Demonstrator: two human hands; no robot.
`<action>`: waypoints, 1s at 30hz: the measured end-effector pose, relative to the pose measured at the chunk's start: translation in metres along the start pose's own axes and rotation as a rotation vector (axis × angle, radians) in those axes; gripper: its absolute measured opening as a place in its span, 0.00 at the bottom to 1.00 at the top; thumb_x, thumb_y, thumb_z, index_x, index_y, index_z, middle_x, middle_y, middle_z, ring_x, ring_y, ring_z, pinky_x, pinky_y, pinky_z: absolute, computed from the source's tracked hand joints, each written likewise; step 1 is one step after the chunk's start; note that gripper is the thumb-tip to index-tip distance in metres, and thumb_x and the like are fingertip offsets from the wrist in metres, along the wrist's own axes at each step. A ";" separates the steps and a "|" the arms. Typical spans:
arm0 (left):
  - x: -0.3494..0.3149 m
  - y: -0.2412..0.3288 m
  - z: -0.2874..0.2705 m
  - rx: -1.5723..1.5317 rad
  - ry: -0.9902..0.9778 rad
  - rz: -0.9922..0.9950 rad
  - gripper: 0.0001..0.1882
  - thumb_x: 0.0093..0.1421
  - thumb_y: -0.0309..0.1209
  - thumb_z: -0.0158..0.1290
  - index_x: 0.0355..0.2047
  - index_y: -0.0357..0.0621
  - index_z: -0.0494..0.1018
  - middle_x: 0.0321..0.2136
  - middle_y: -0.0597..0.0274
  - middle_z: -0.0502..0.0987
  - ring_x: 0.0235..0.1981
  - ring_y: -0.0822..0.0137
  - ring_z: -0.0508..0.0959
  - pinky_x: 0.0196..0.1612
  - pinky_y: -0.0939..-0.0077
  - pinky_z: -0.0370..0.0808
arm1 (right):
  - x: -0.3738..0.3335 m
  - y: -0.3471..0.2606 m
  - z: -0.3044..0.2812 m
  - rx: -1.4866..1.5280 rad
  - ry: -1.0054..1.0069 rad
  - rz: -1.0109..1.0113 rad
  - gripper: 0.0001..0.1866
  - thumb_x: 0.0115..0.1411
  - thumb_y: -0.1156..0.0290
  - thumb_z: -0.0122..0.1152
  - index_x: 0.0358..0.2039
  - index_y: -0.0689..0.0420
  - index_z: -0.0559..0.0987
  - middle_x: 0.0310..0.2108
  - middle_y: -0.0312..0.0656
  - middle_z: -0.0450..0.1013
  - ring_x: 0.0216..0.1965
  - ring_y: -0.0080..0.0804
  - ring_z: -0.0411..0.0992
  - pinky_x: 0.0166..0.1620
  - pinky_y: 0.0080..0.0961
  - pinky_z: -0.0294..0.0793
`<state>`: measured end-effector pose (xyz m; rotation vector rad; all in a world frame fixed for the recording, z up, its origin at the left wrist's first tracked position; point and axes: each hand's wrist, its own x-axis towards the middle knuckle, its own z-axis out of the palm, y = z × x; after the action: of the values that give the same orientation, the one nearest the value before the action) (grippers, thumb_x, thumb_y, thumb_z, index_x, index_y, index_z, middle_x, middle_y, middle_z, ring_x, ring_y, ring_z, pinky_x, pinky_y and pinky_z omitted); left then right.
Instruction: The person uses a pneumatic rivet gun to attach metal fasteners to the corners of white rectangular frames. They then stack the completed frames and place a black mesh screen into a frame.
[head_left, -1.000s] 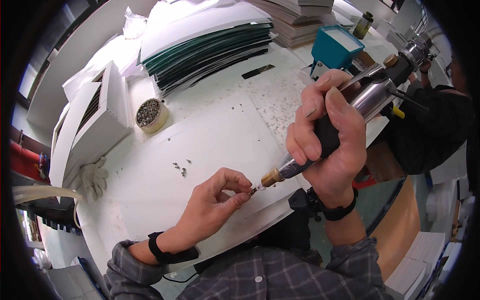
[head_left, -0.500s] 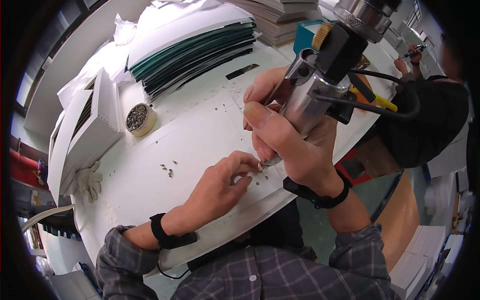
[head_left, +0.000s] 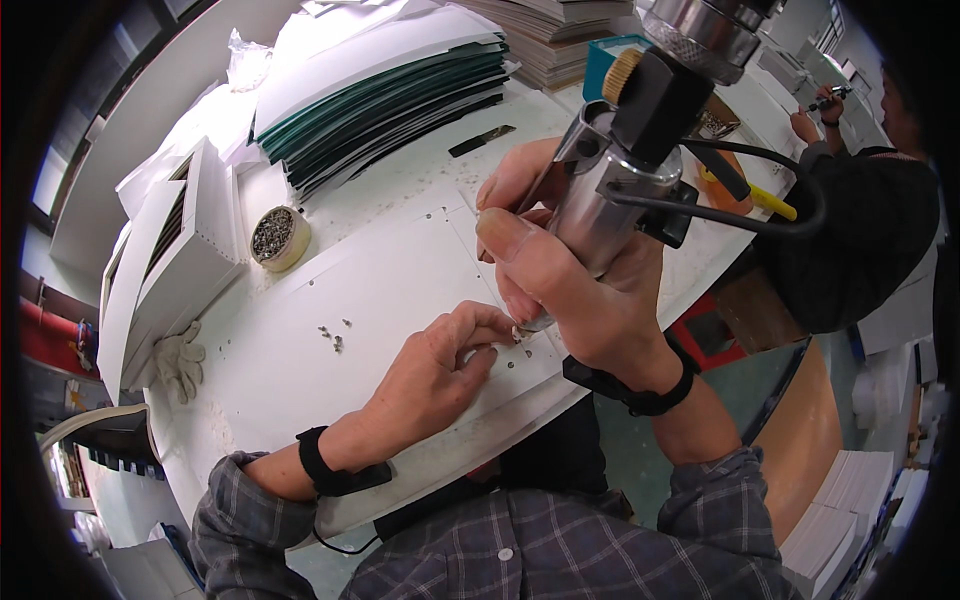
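Observation:
My right hand (head_left: 580,300) is wrapped round a silver cylindrical hand tool (head_left: 605,210) with a black block, a brass knob and a black cable, held tilted over the table. Its lower end points down beside the fingertips of my left hand (head_left: 435,365). The left thumb and fingers are drawn together at that end; what they pinch is too small to make out. Under both hands lies a white sheet or panel (head_left: 290,330). Several small metal fasteners (head_left: 335,338) are scattered on it, left of my left hand.
A round tub (head_left: 282,238) full of small metal pieces stands on the left. Behind are a stack of white and dark green sheets (head_left: 385,120) and a flat dark strip (head_left: 482,140). A glove (head_left: 180,362) lies far left. At right sit a yellow-handled tool (head_left: 770,203) and another person (head_left: 840,240).
The tool and my right hand have shifted slightly left in the picture. My left fingertips stay at the tool's lower end.

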<state>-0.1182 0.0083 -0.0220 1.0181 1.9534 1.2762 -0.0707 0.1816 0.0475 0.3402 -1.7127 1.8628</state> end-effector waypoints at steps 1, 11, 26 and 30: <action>0.000 -0.001 0.000 -0.004 0.006 0.006 0.12 0.66 0.22 0.49 0.50 0.41 0.68 0.41 0.59 0.84 0.36 0.62 0.78 0.43 0.69 0.74 | 0.000 0.001 0.000 0.002 0.000 0.005 0.08 0.62 0.78 0.61 0.41 0.63 0.74 0.25 0.42 0.73 0.16 0.16 0.67 0.19 0.16 0.64; -0.003 0.006 -0.003 0.059 0.022 -0.018 0.16 0.68 0.22 0.46 0.55 0.40 0.62 0.45 0.52 0.82 0.39 0.58 0.81 0.45 0.67 0.76 | -0.004 0.014 -0.003 0.025 -0.056 0.129 0.08 0.61 0.76 0.64 0.31 0.58 0.72 0.24 0.38 0.71 0.17 0.16 0.66 0.20 0.18 0.64; -0.007 0.015 -0.011 -0.014 0.100 0.187 0.18 0.72 0.35 0.52 0.56 0.36 0.73 0.49 0.53 0.79 0.45 0.62 0.79 0.52 0.67 0.75 | 0.024 -0.019 0.003 0.162 0.014 0.093 0.11 0.67 0.68 0.59 0.44 0.60 0.75 0.29 0.40 0.75 0.16 0.19 0.69 0.21 0.21 0.73; -0.008 0.026 -0.021 -0.115 0.028 0.224 0.16 0.72 0.37 0.53 0.52 0.39 0.77 0.45 0.56 0.80 0.41 0.64 0.78 0.50 0.69 0.74 | 0.025 -0.023 0.007 0.264 0.048 0.084 0.12 0.68 0.65 0.57 0.46 0.58 0.73 0.32 0.41 0.73 0.19 0.19 0.69 0.24 0.24 0.77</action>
<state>-0.1232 -0.0018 0.0107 1.1920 1.8020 1.5128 -0.0792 0.1811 0.0812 0.3278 -1.4715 2.1469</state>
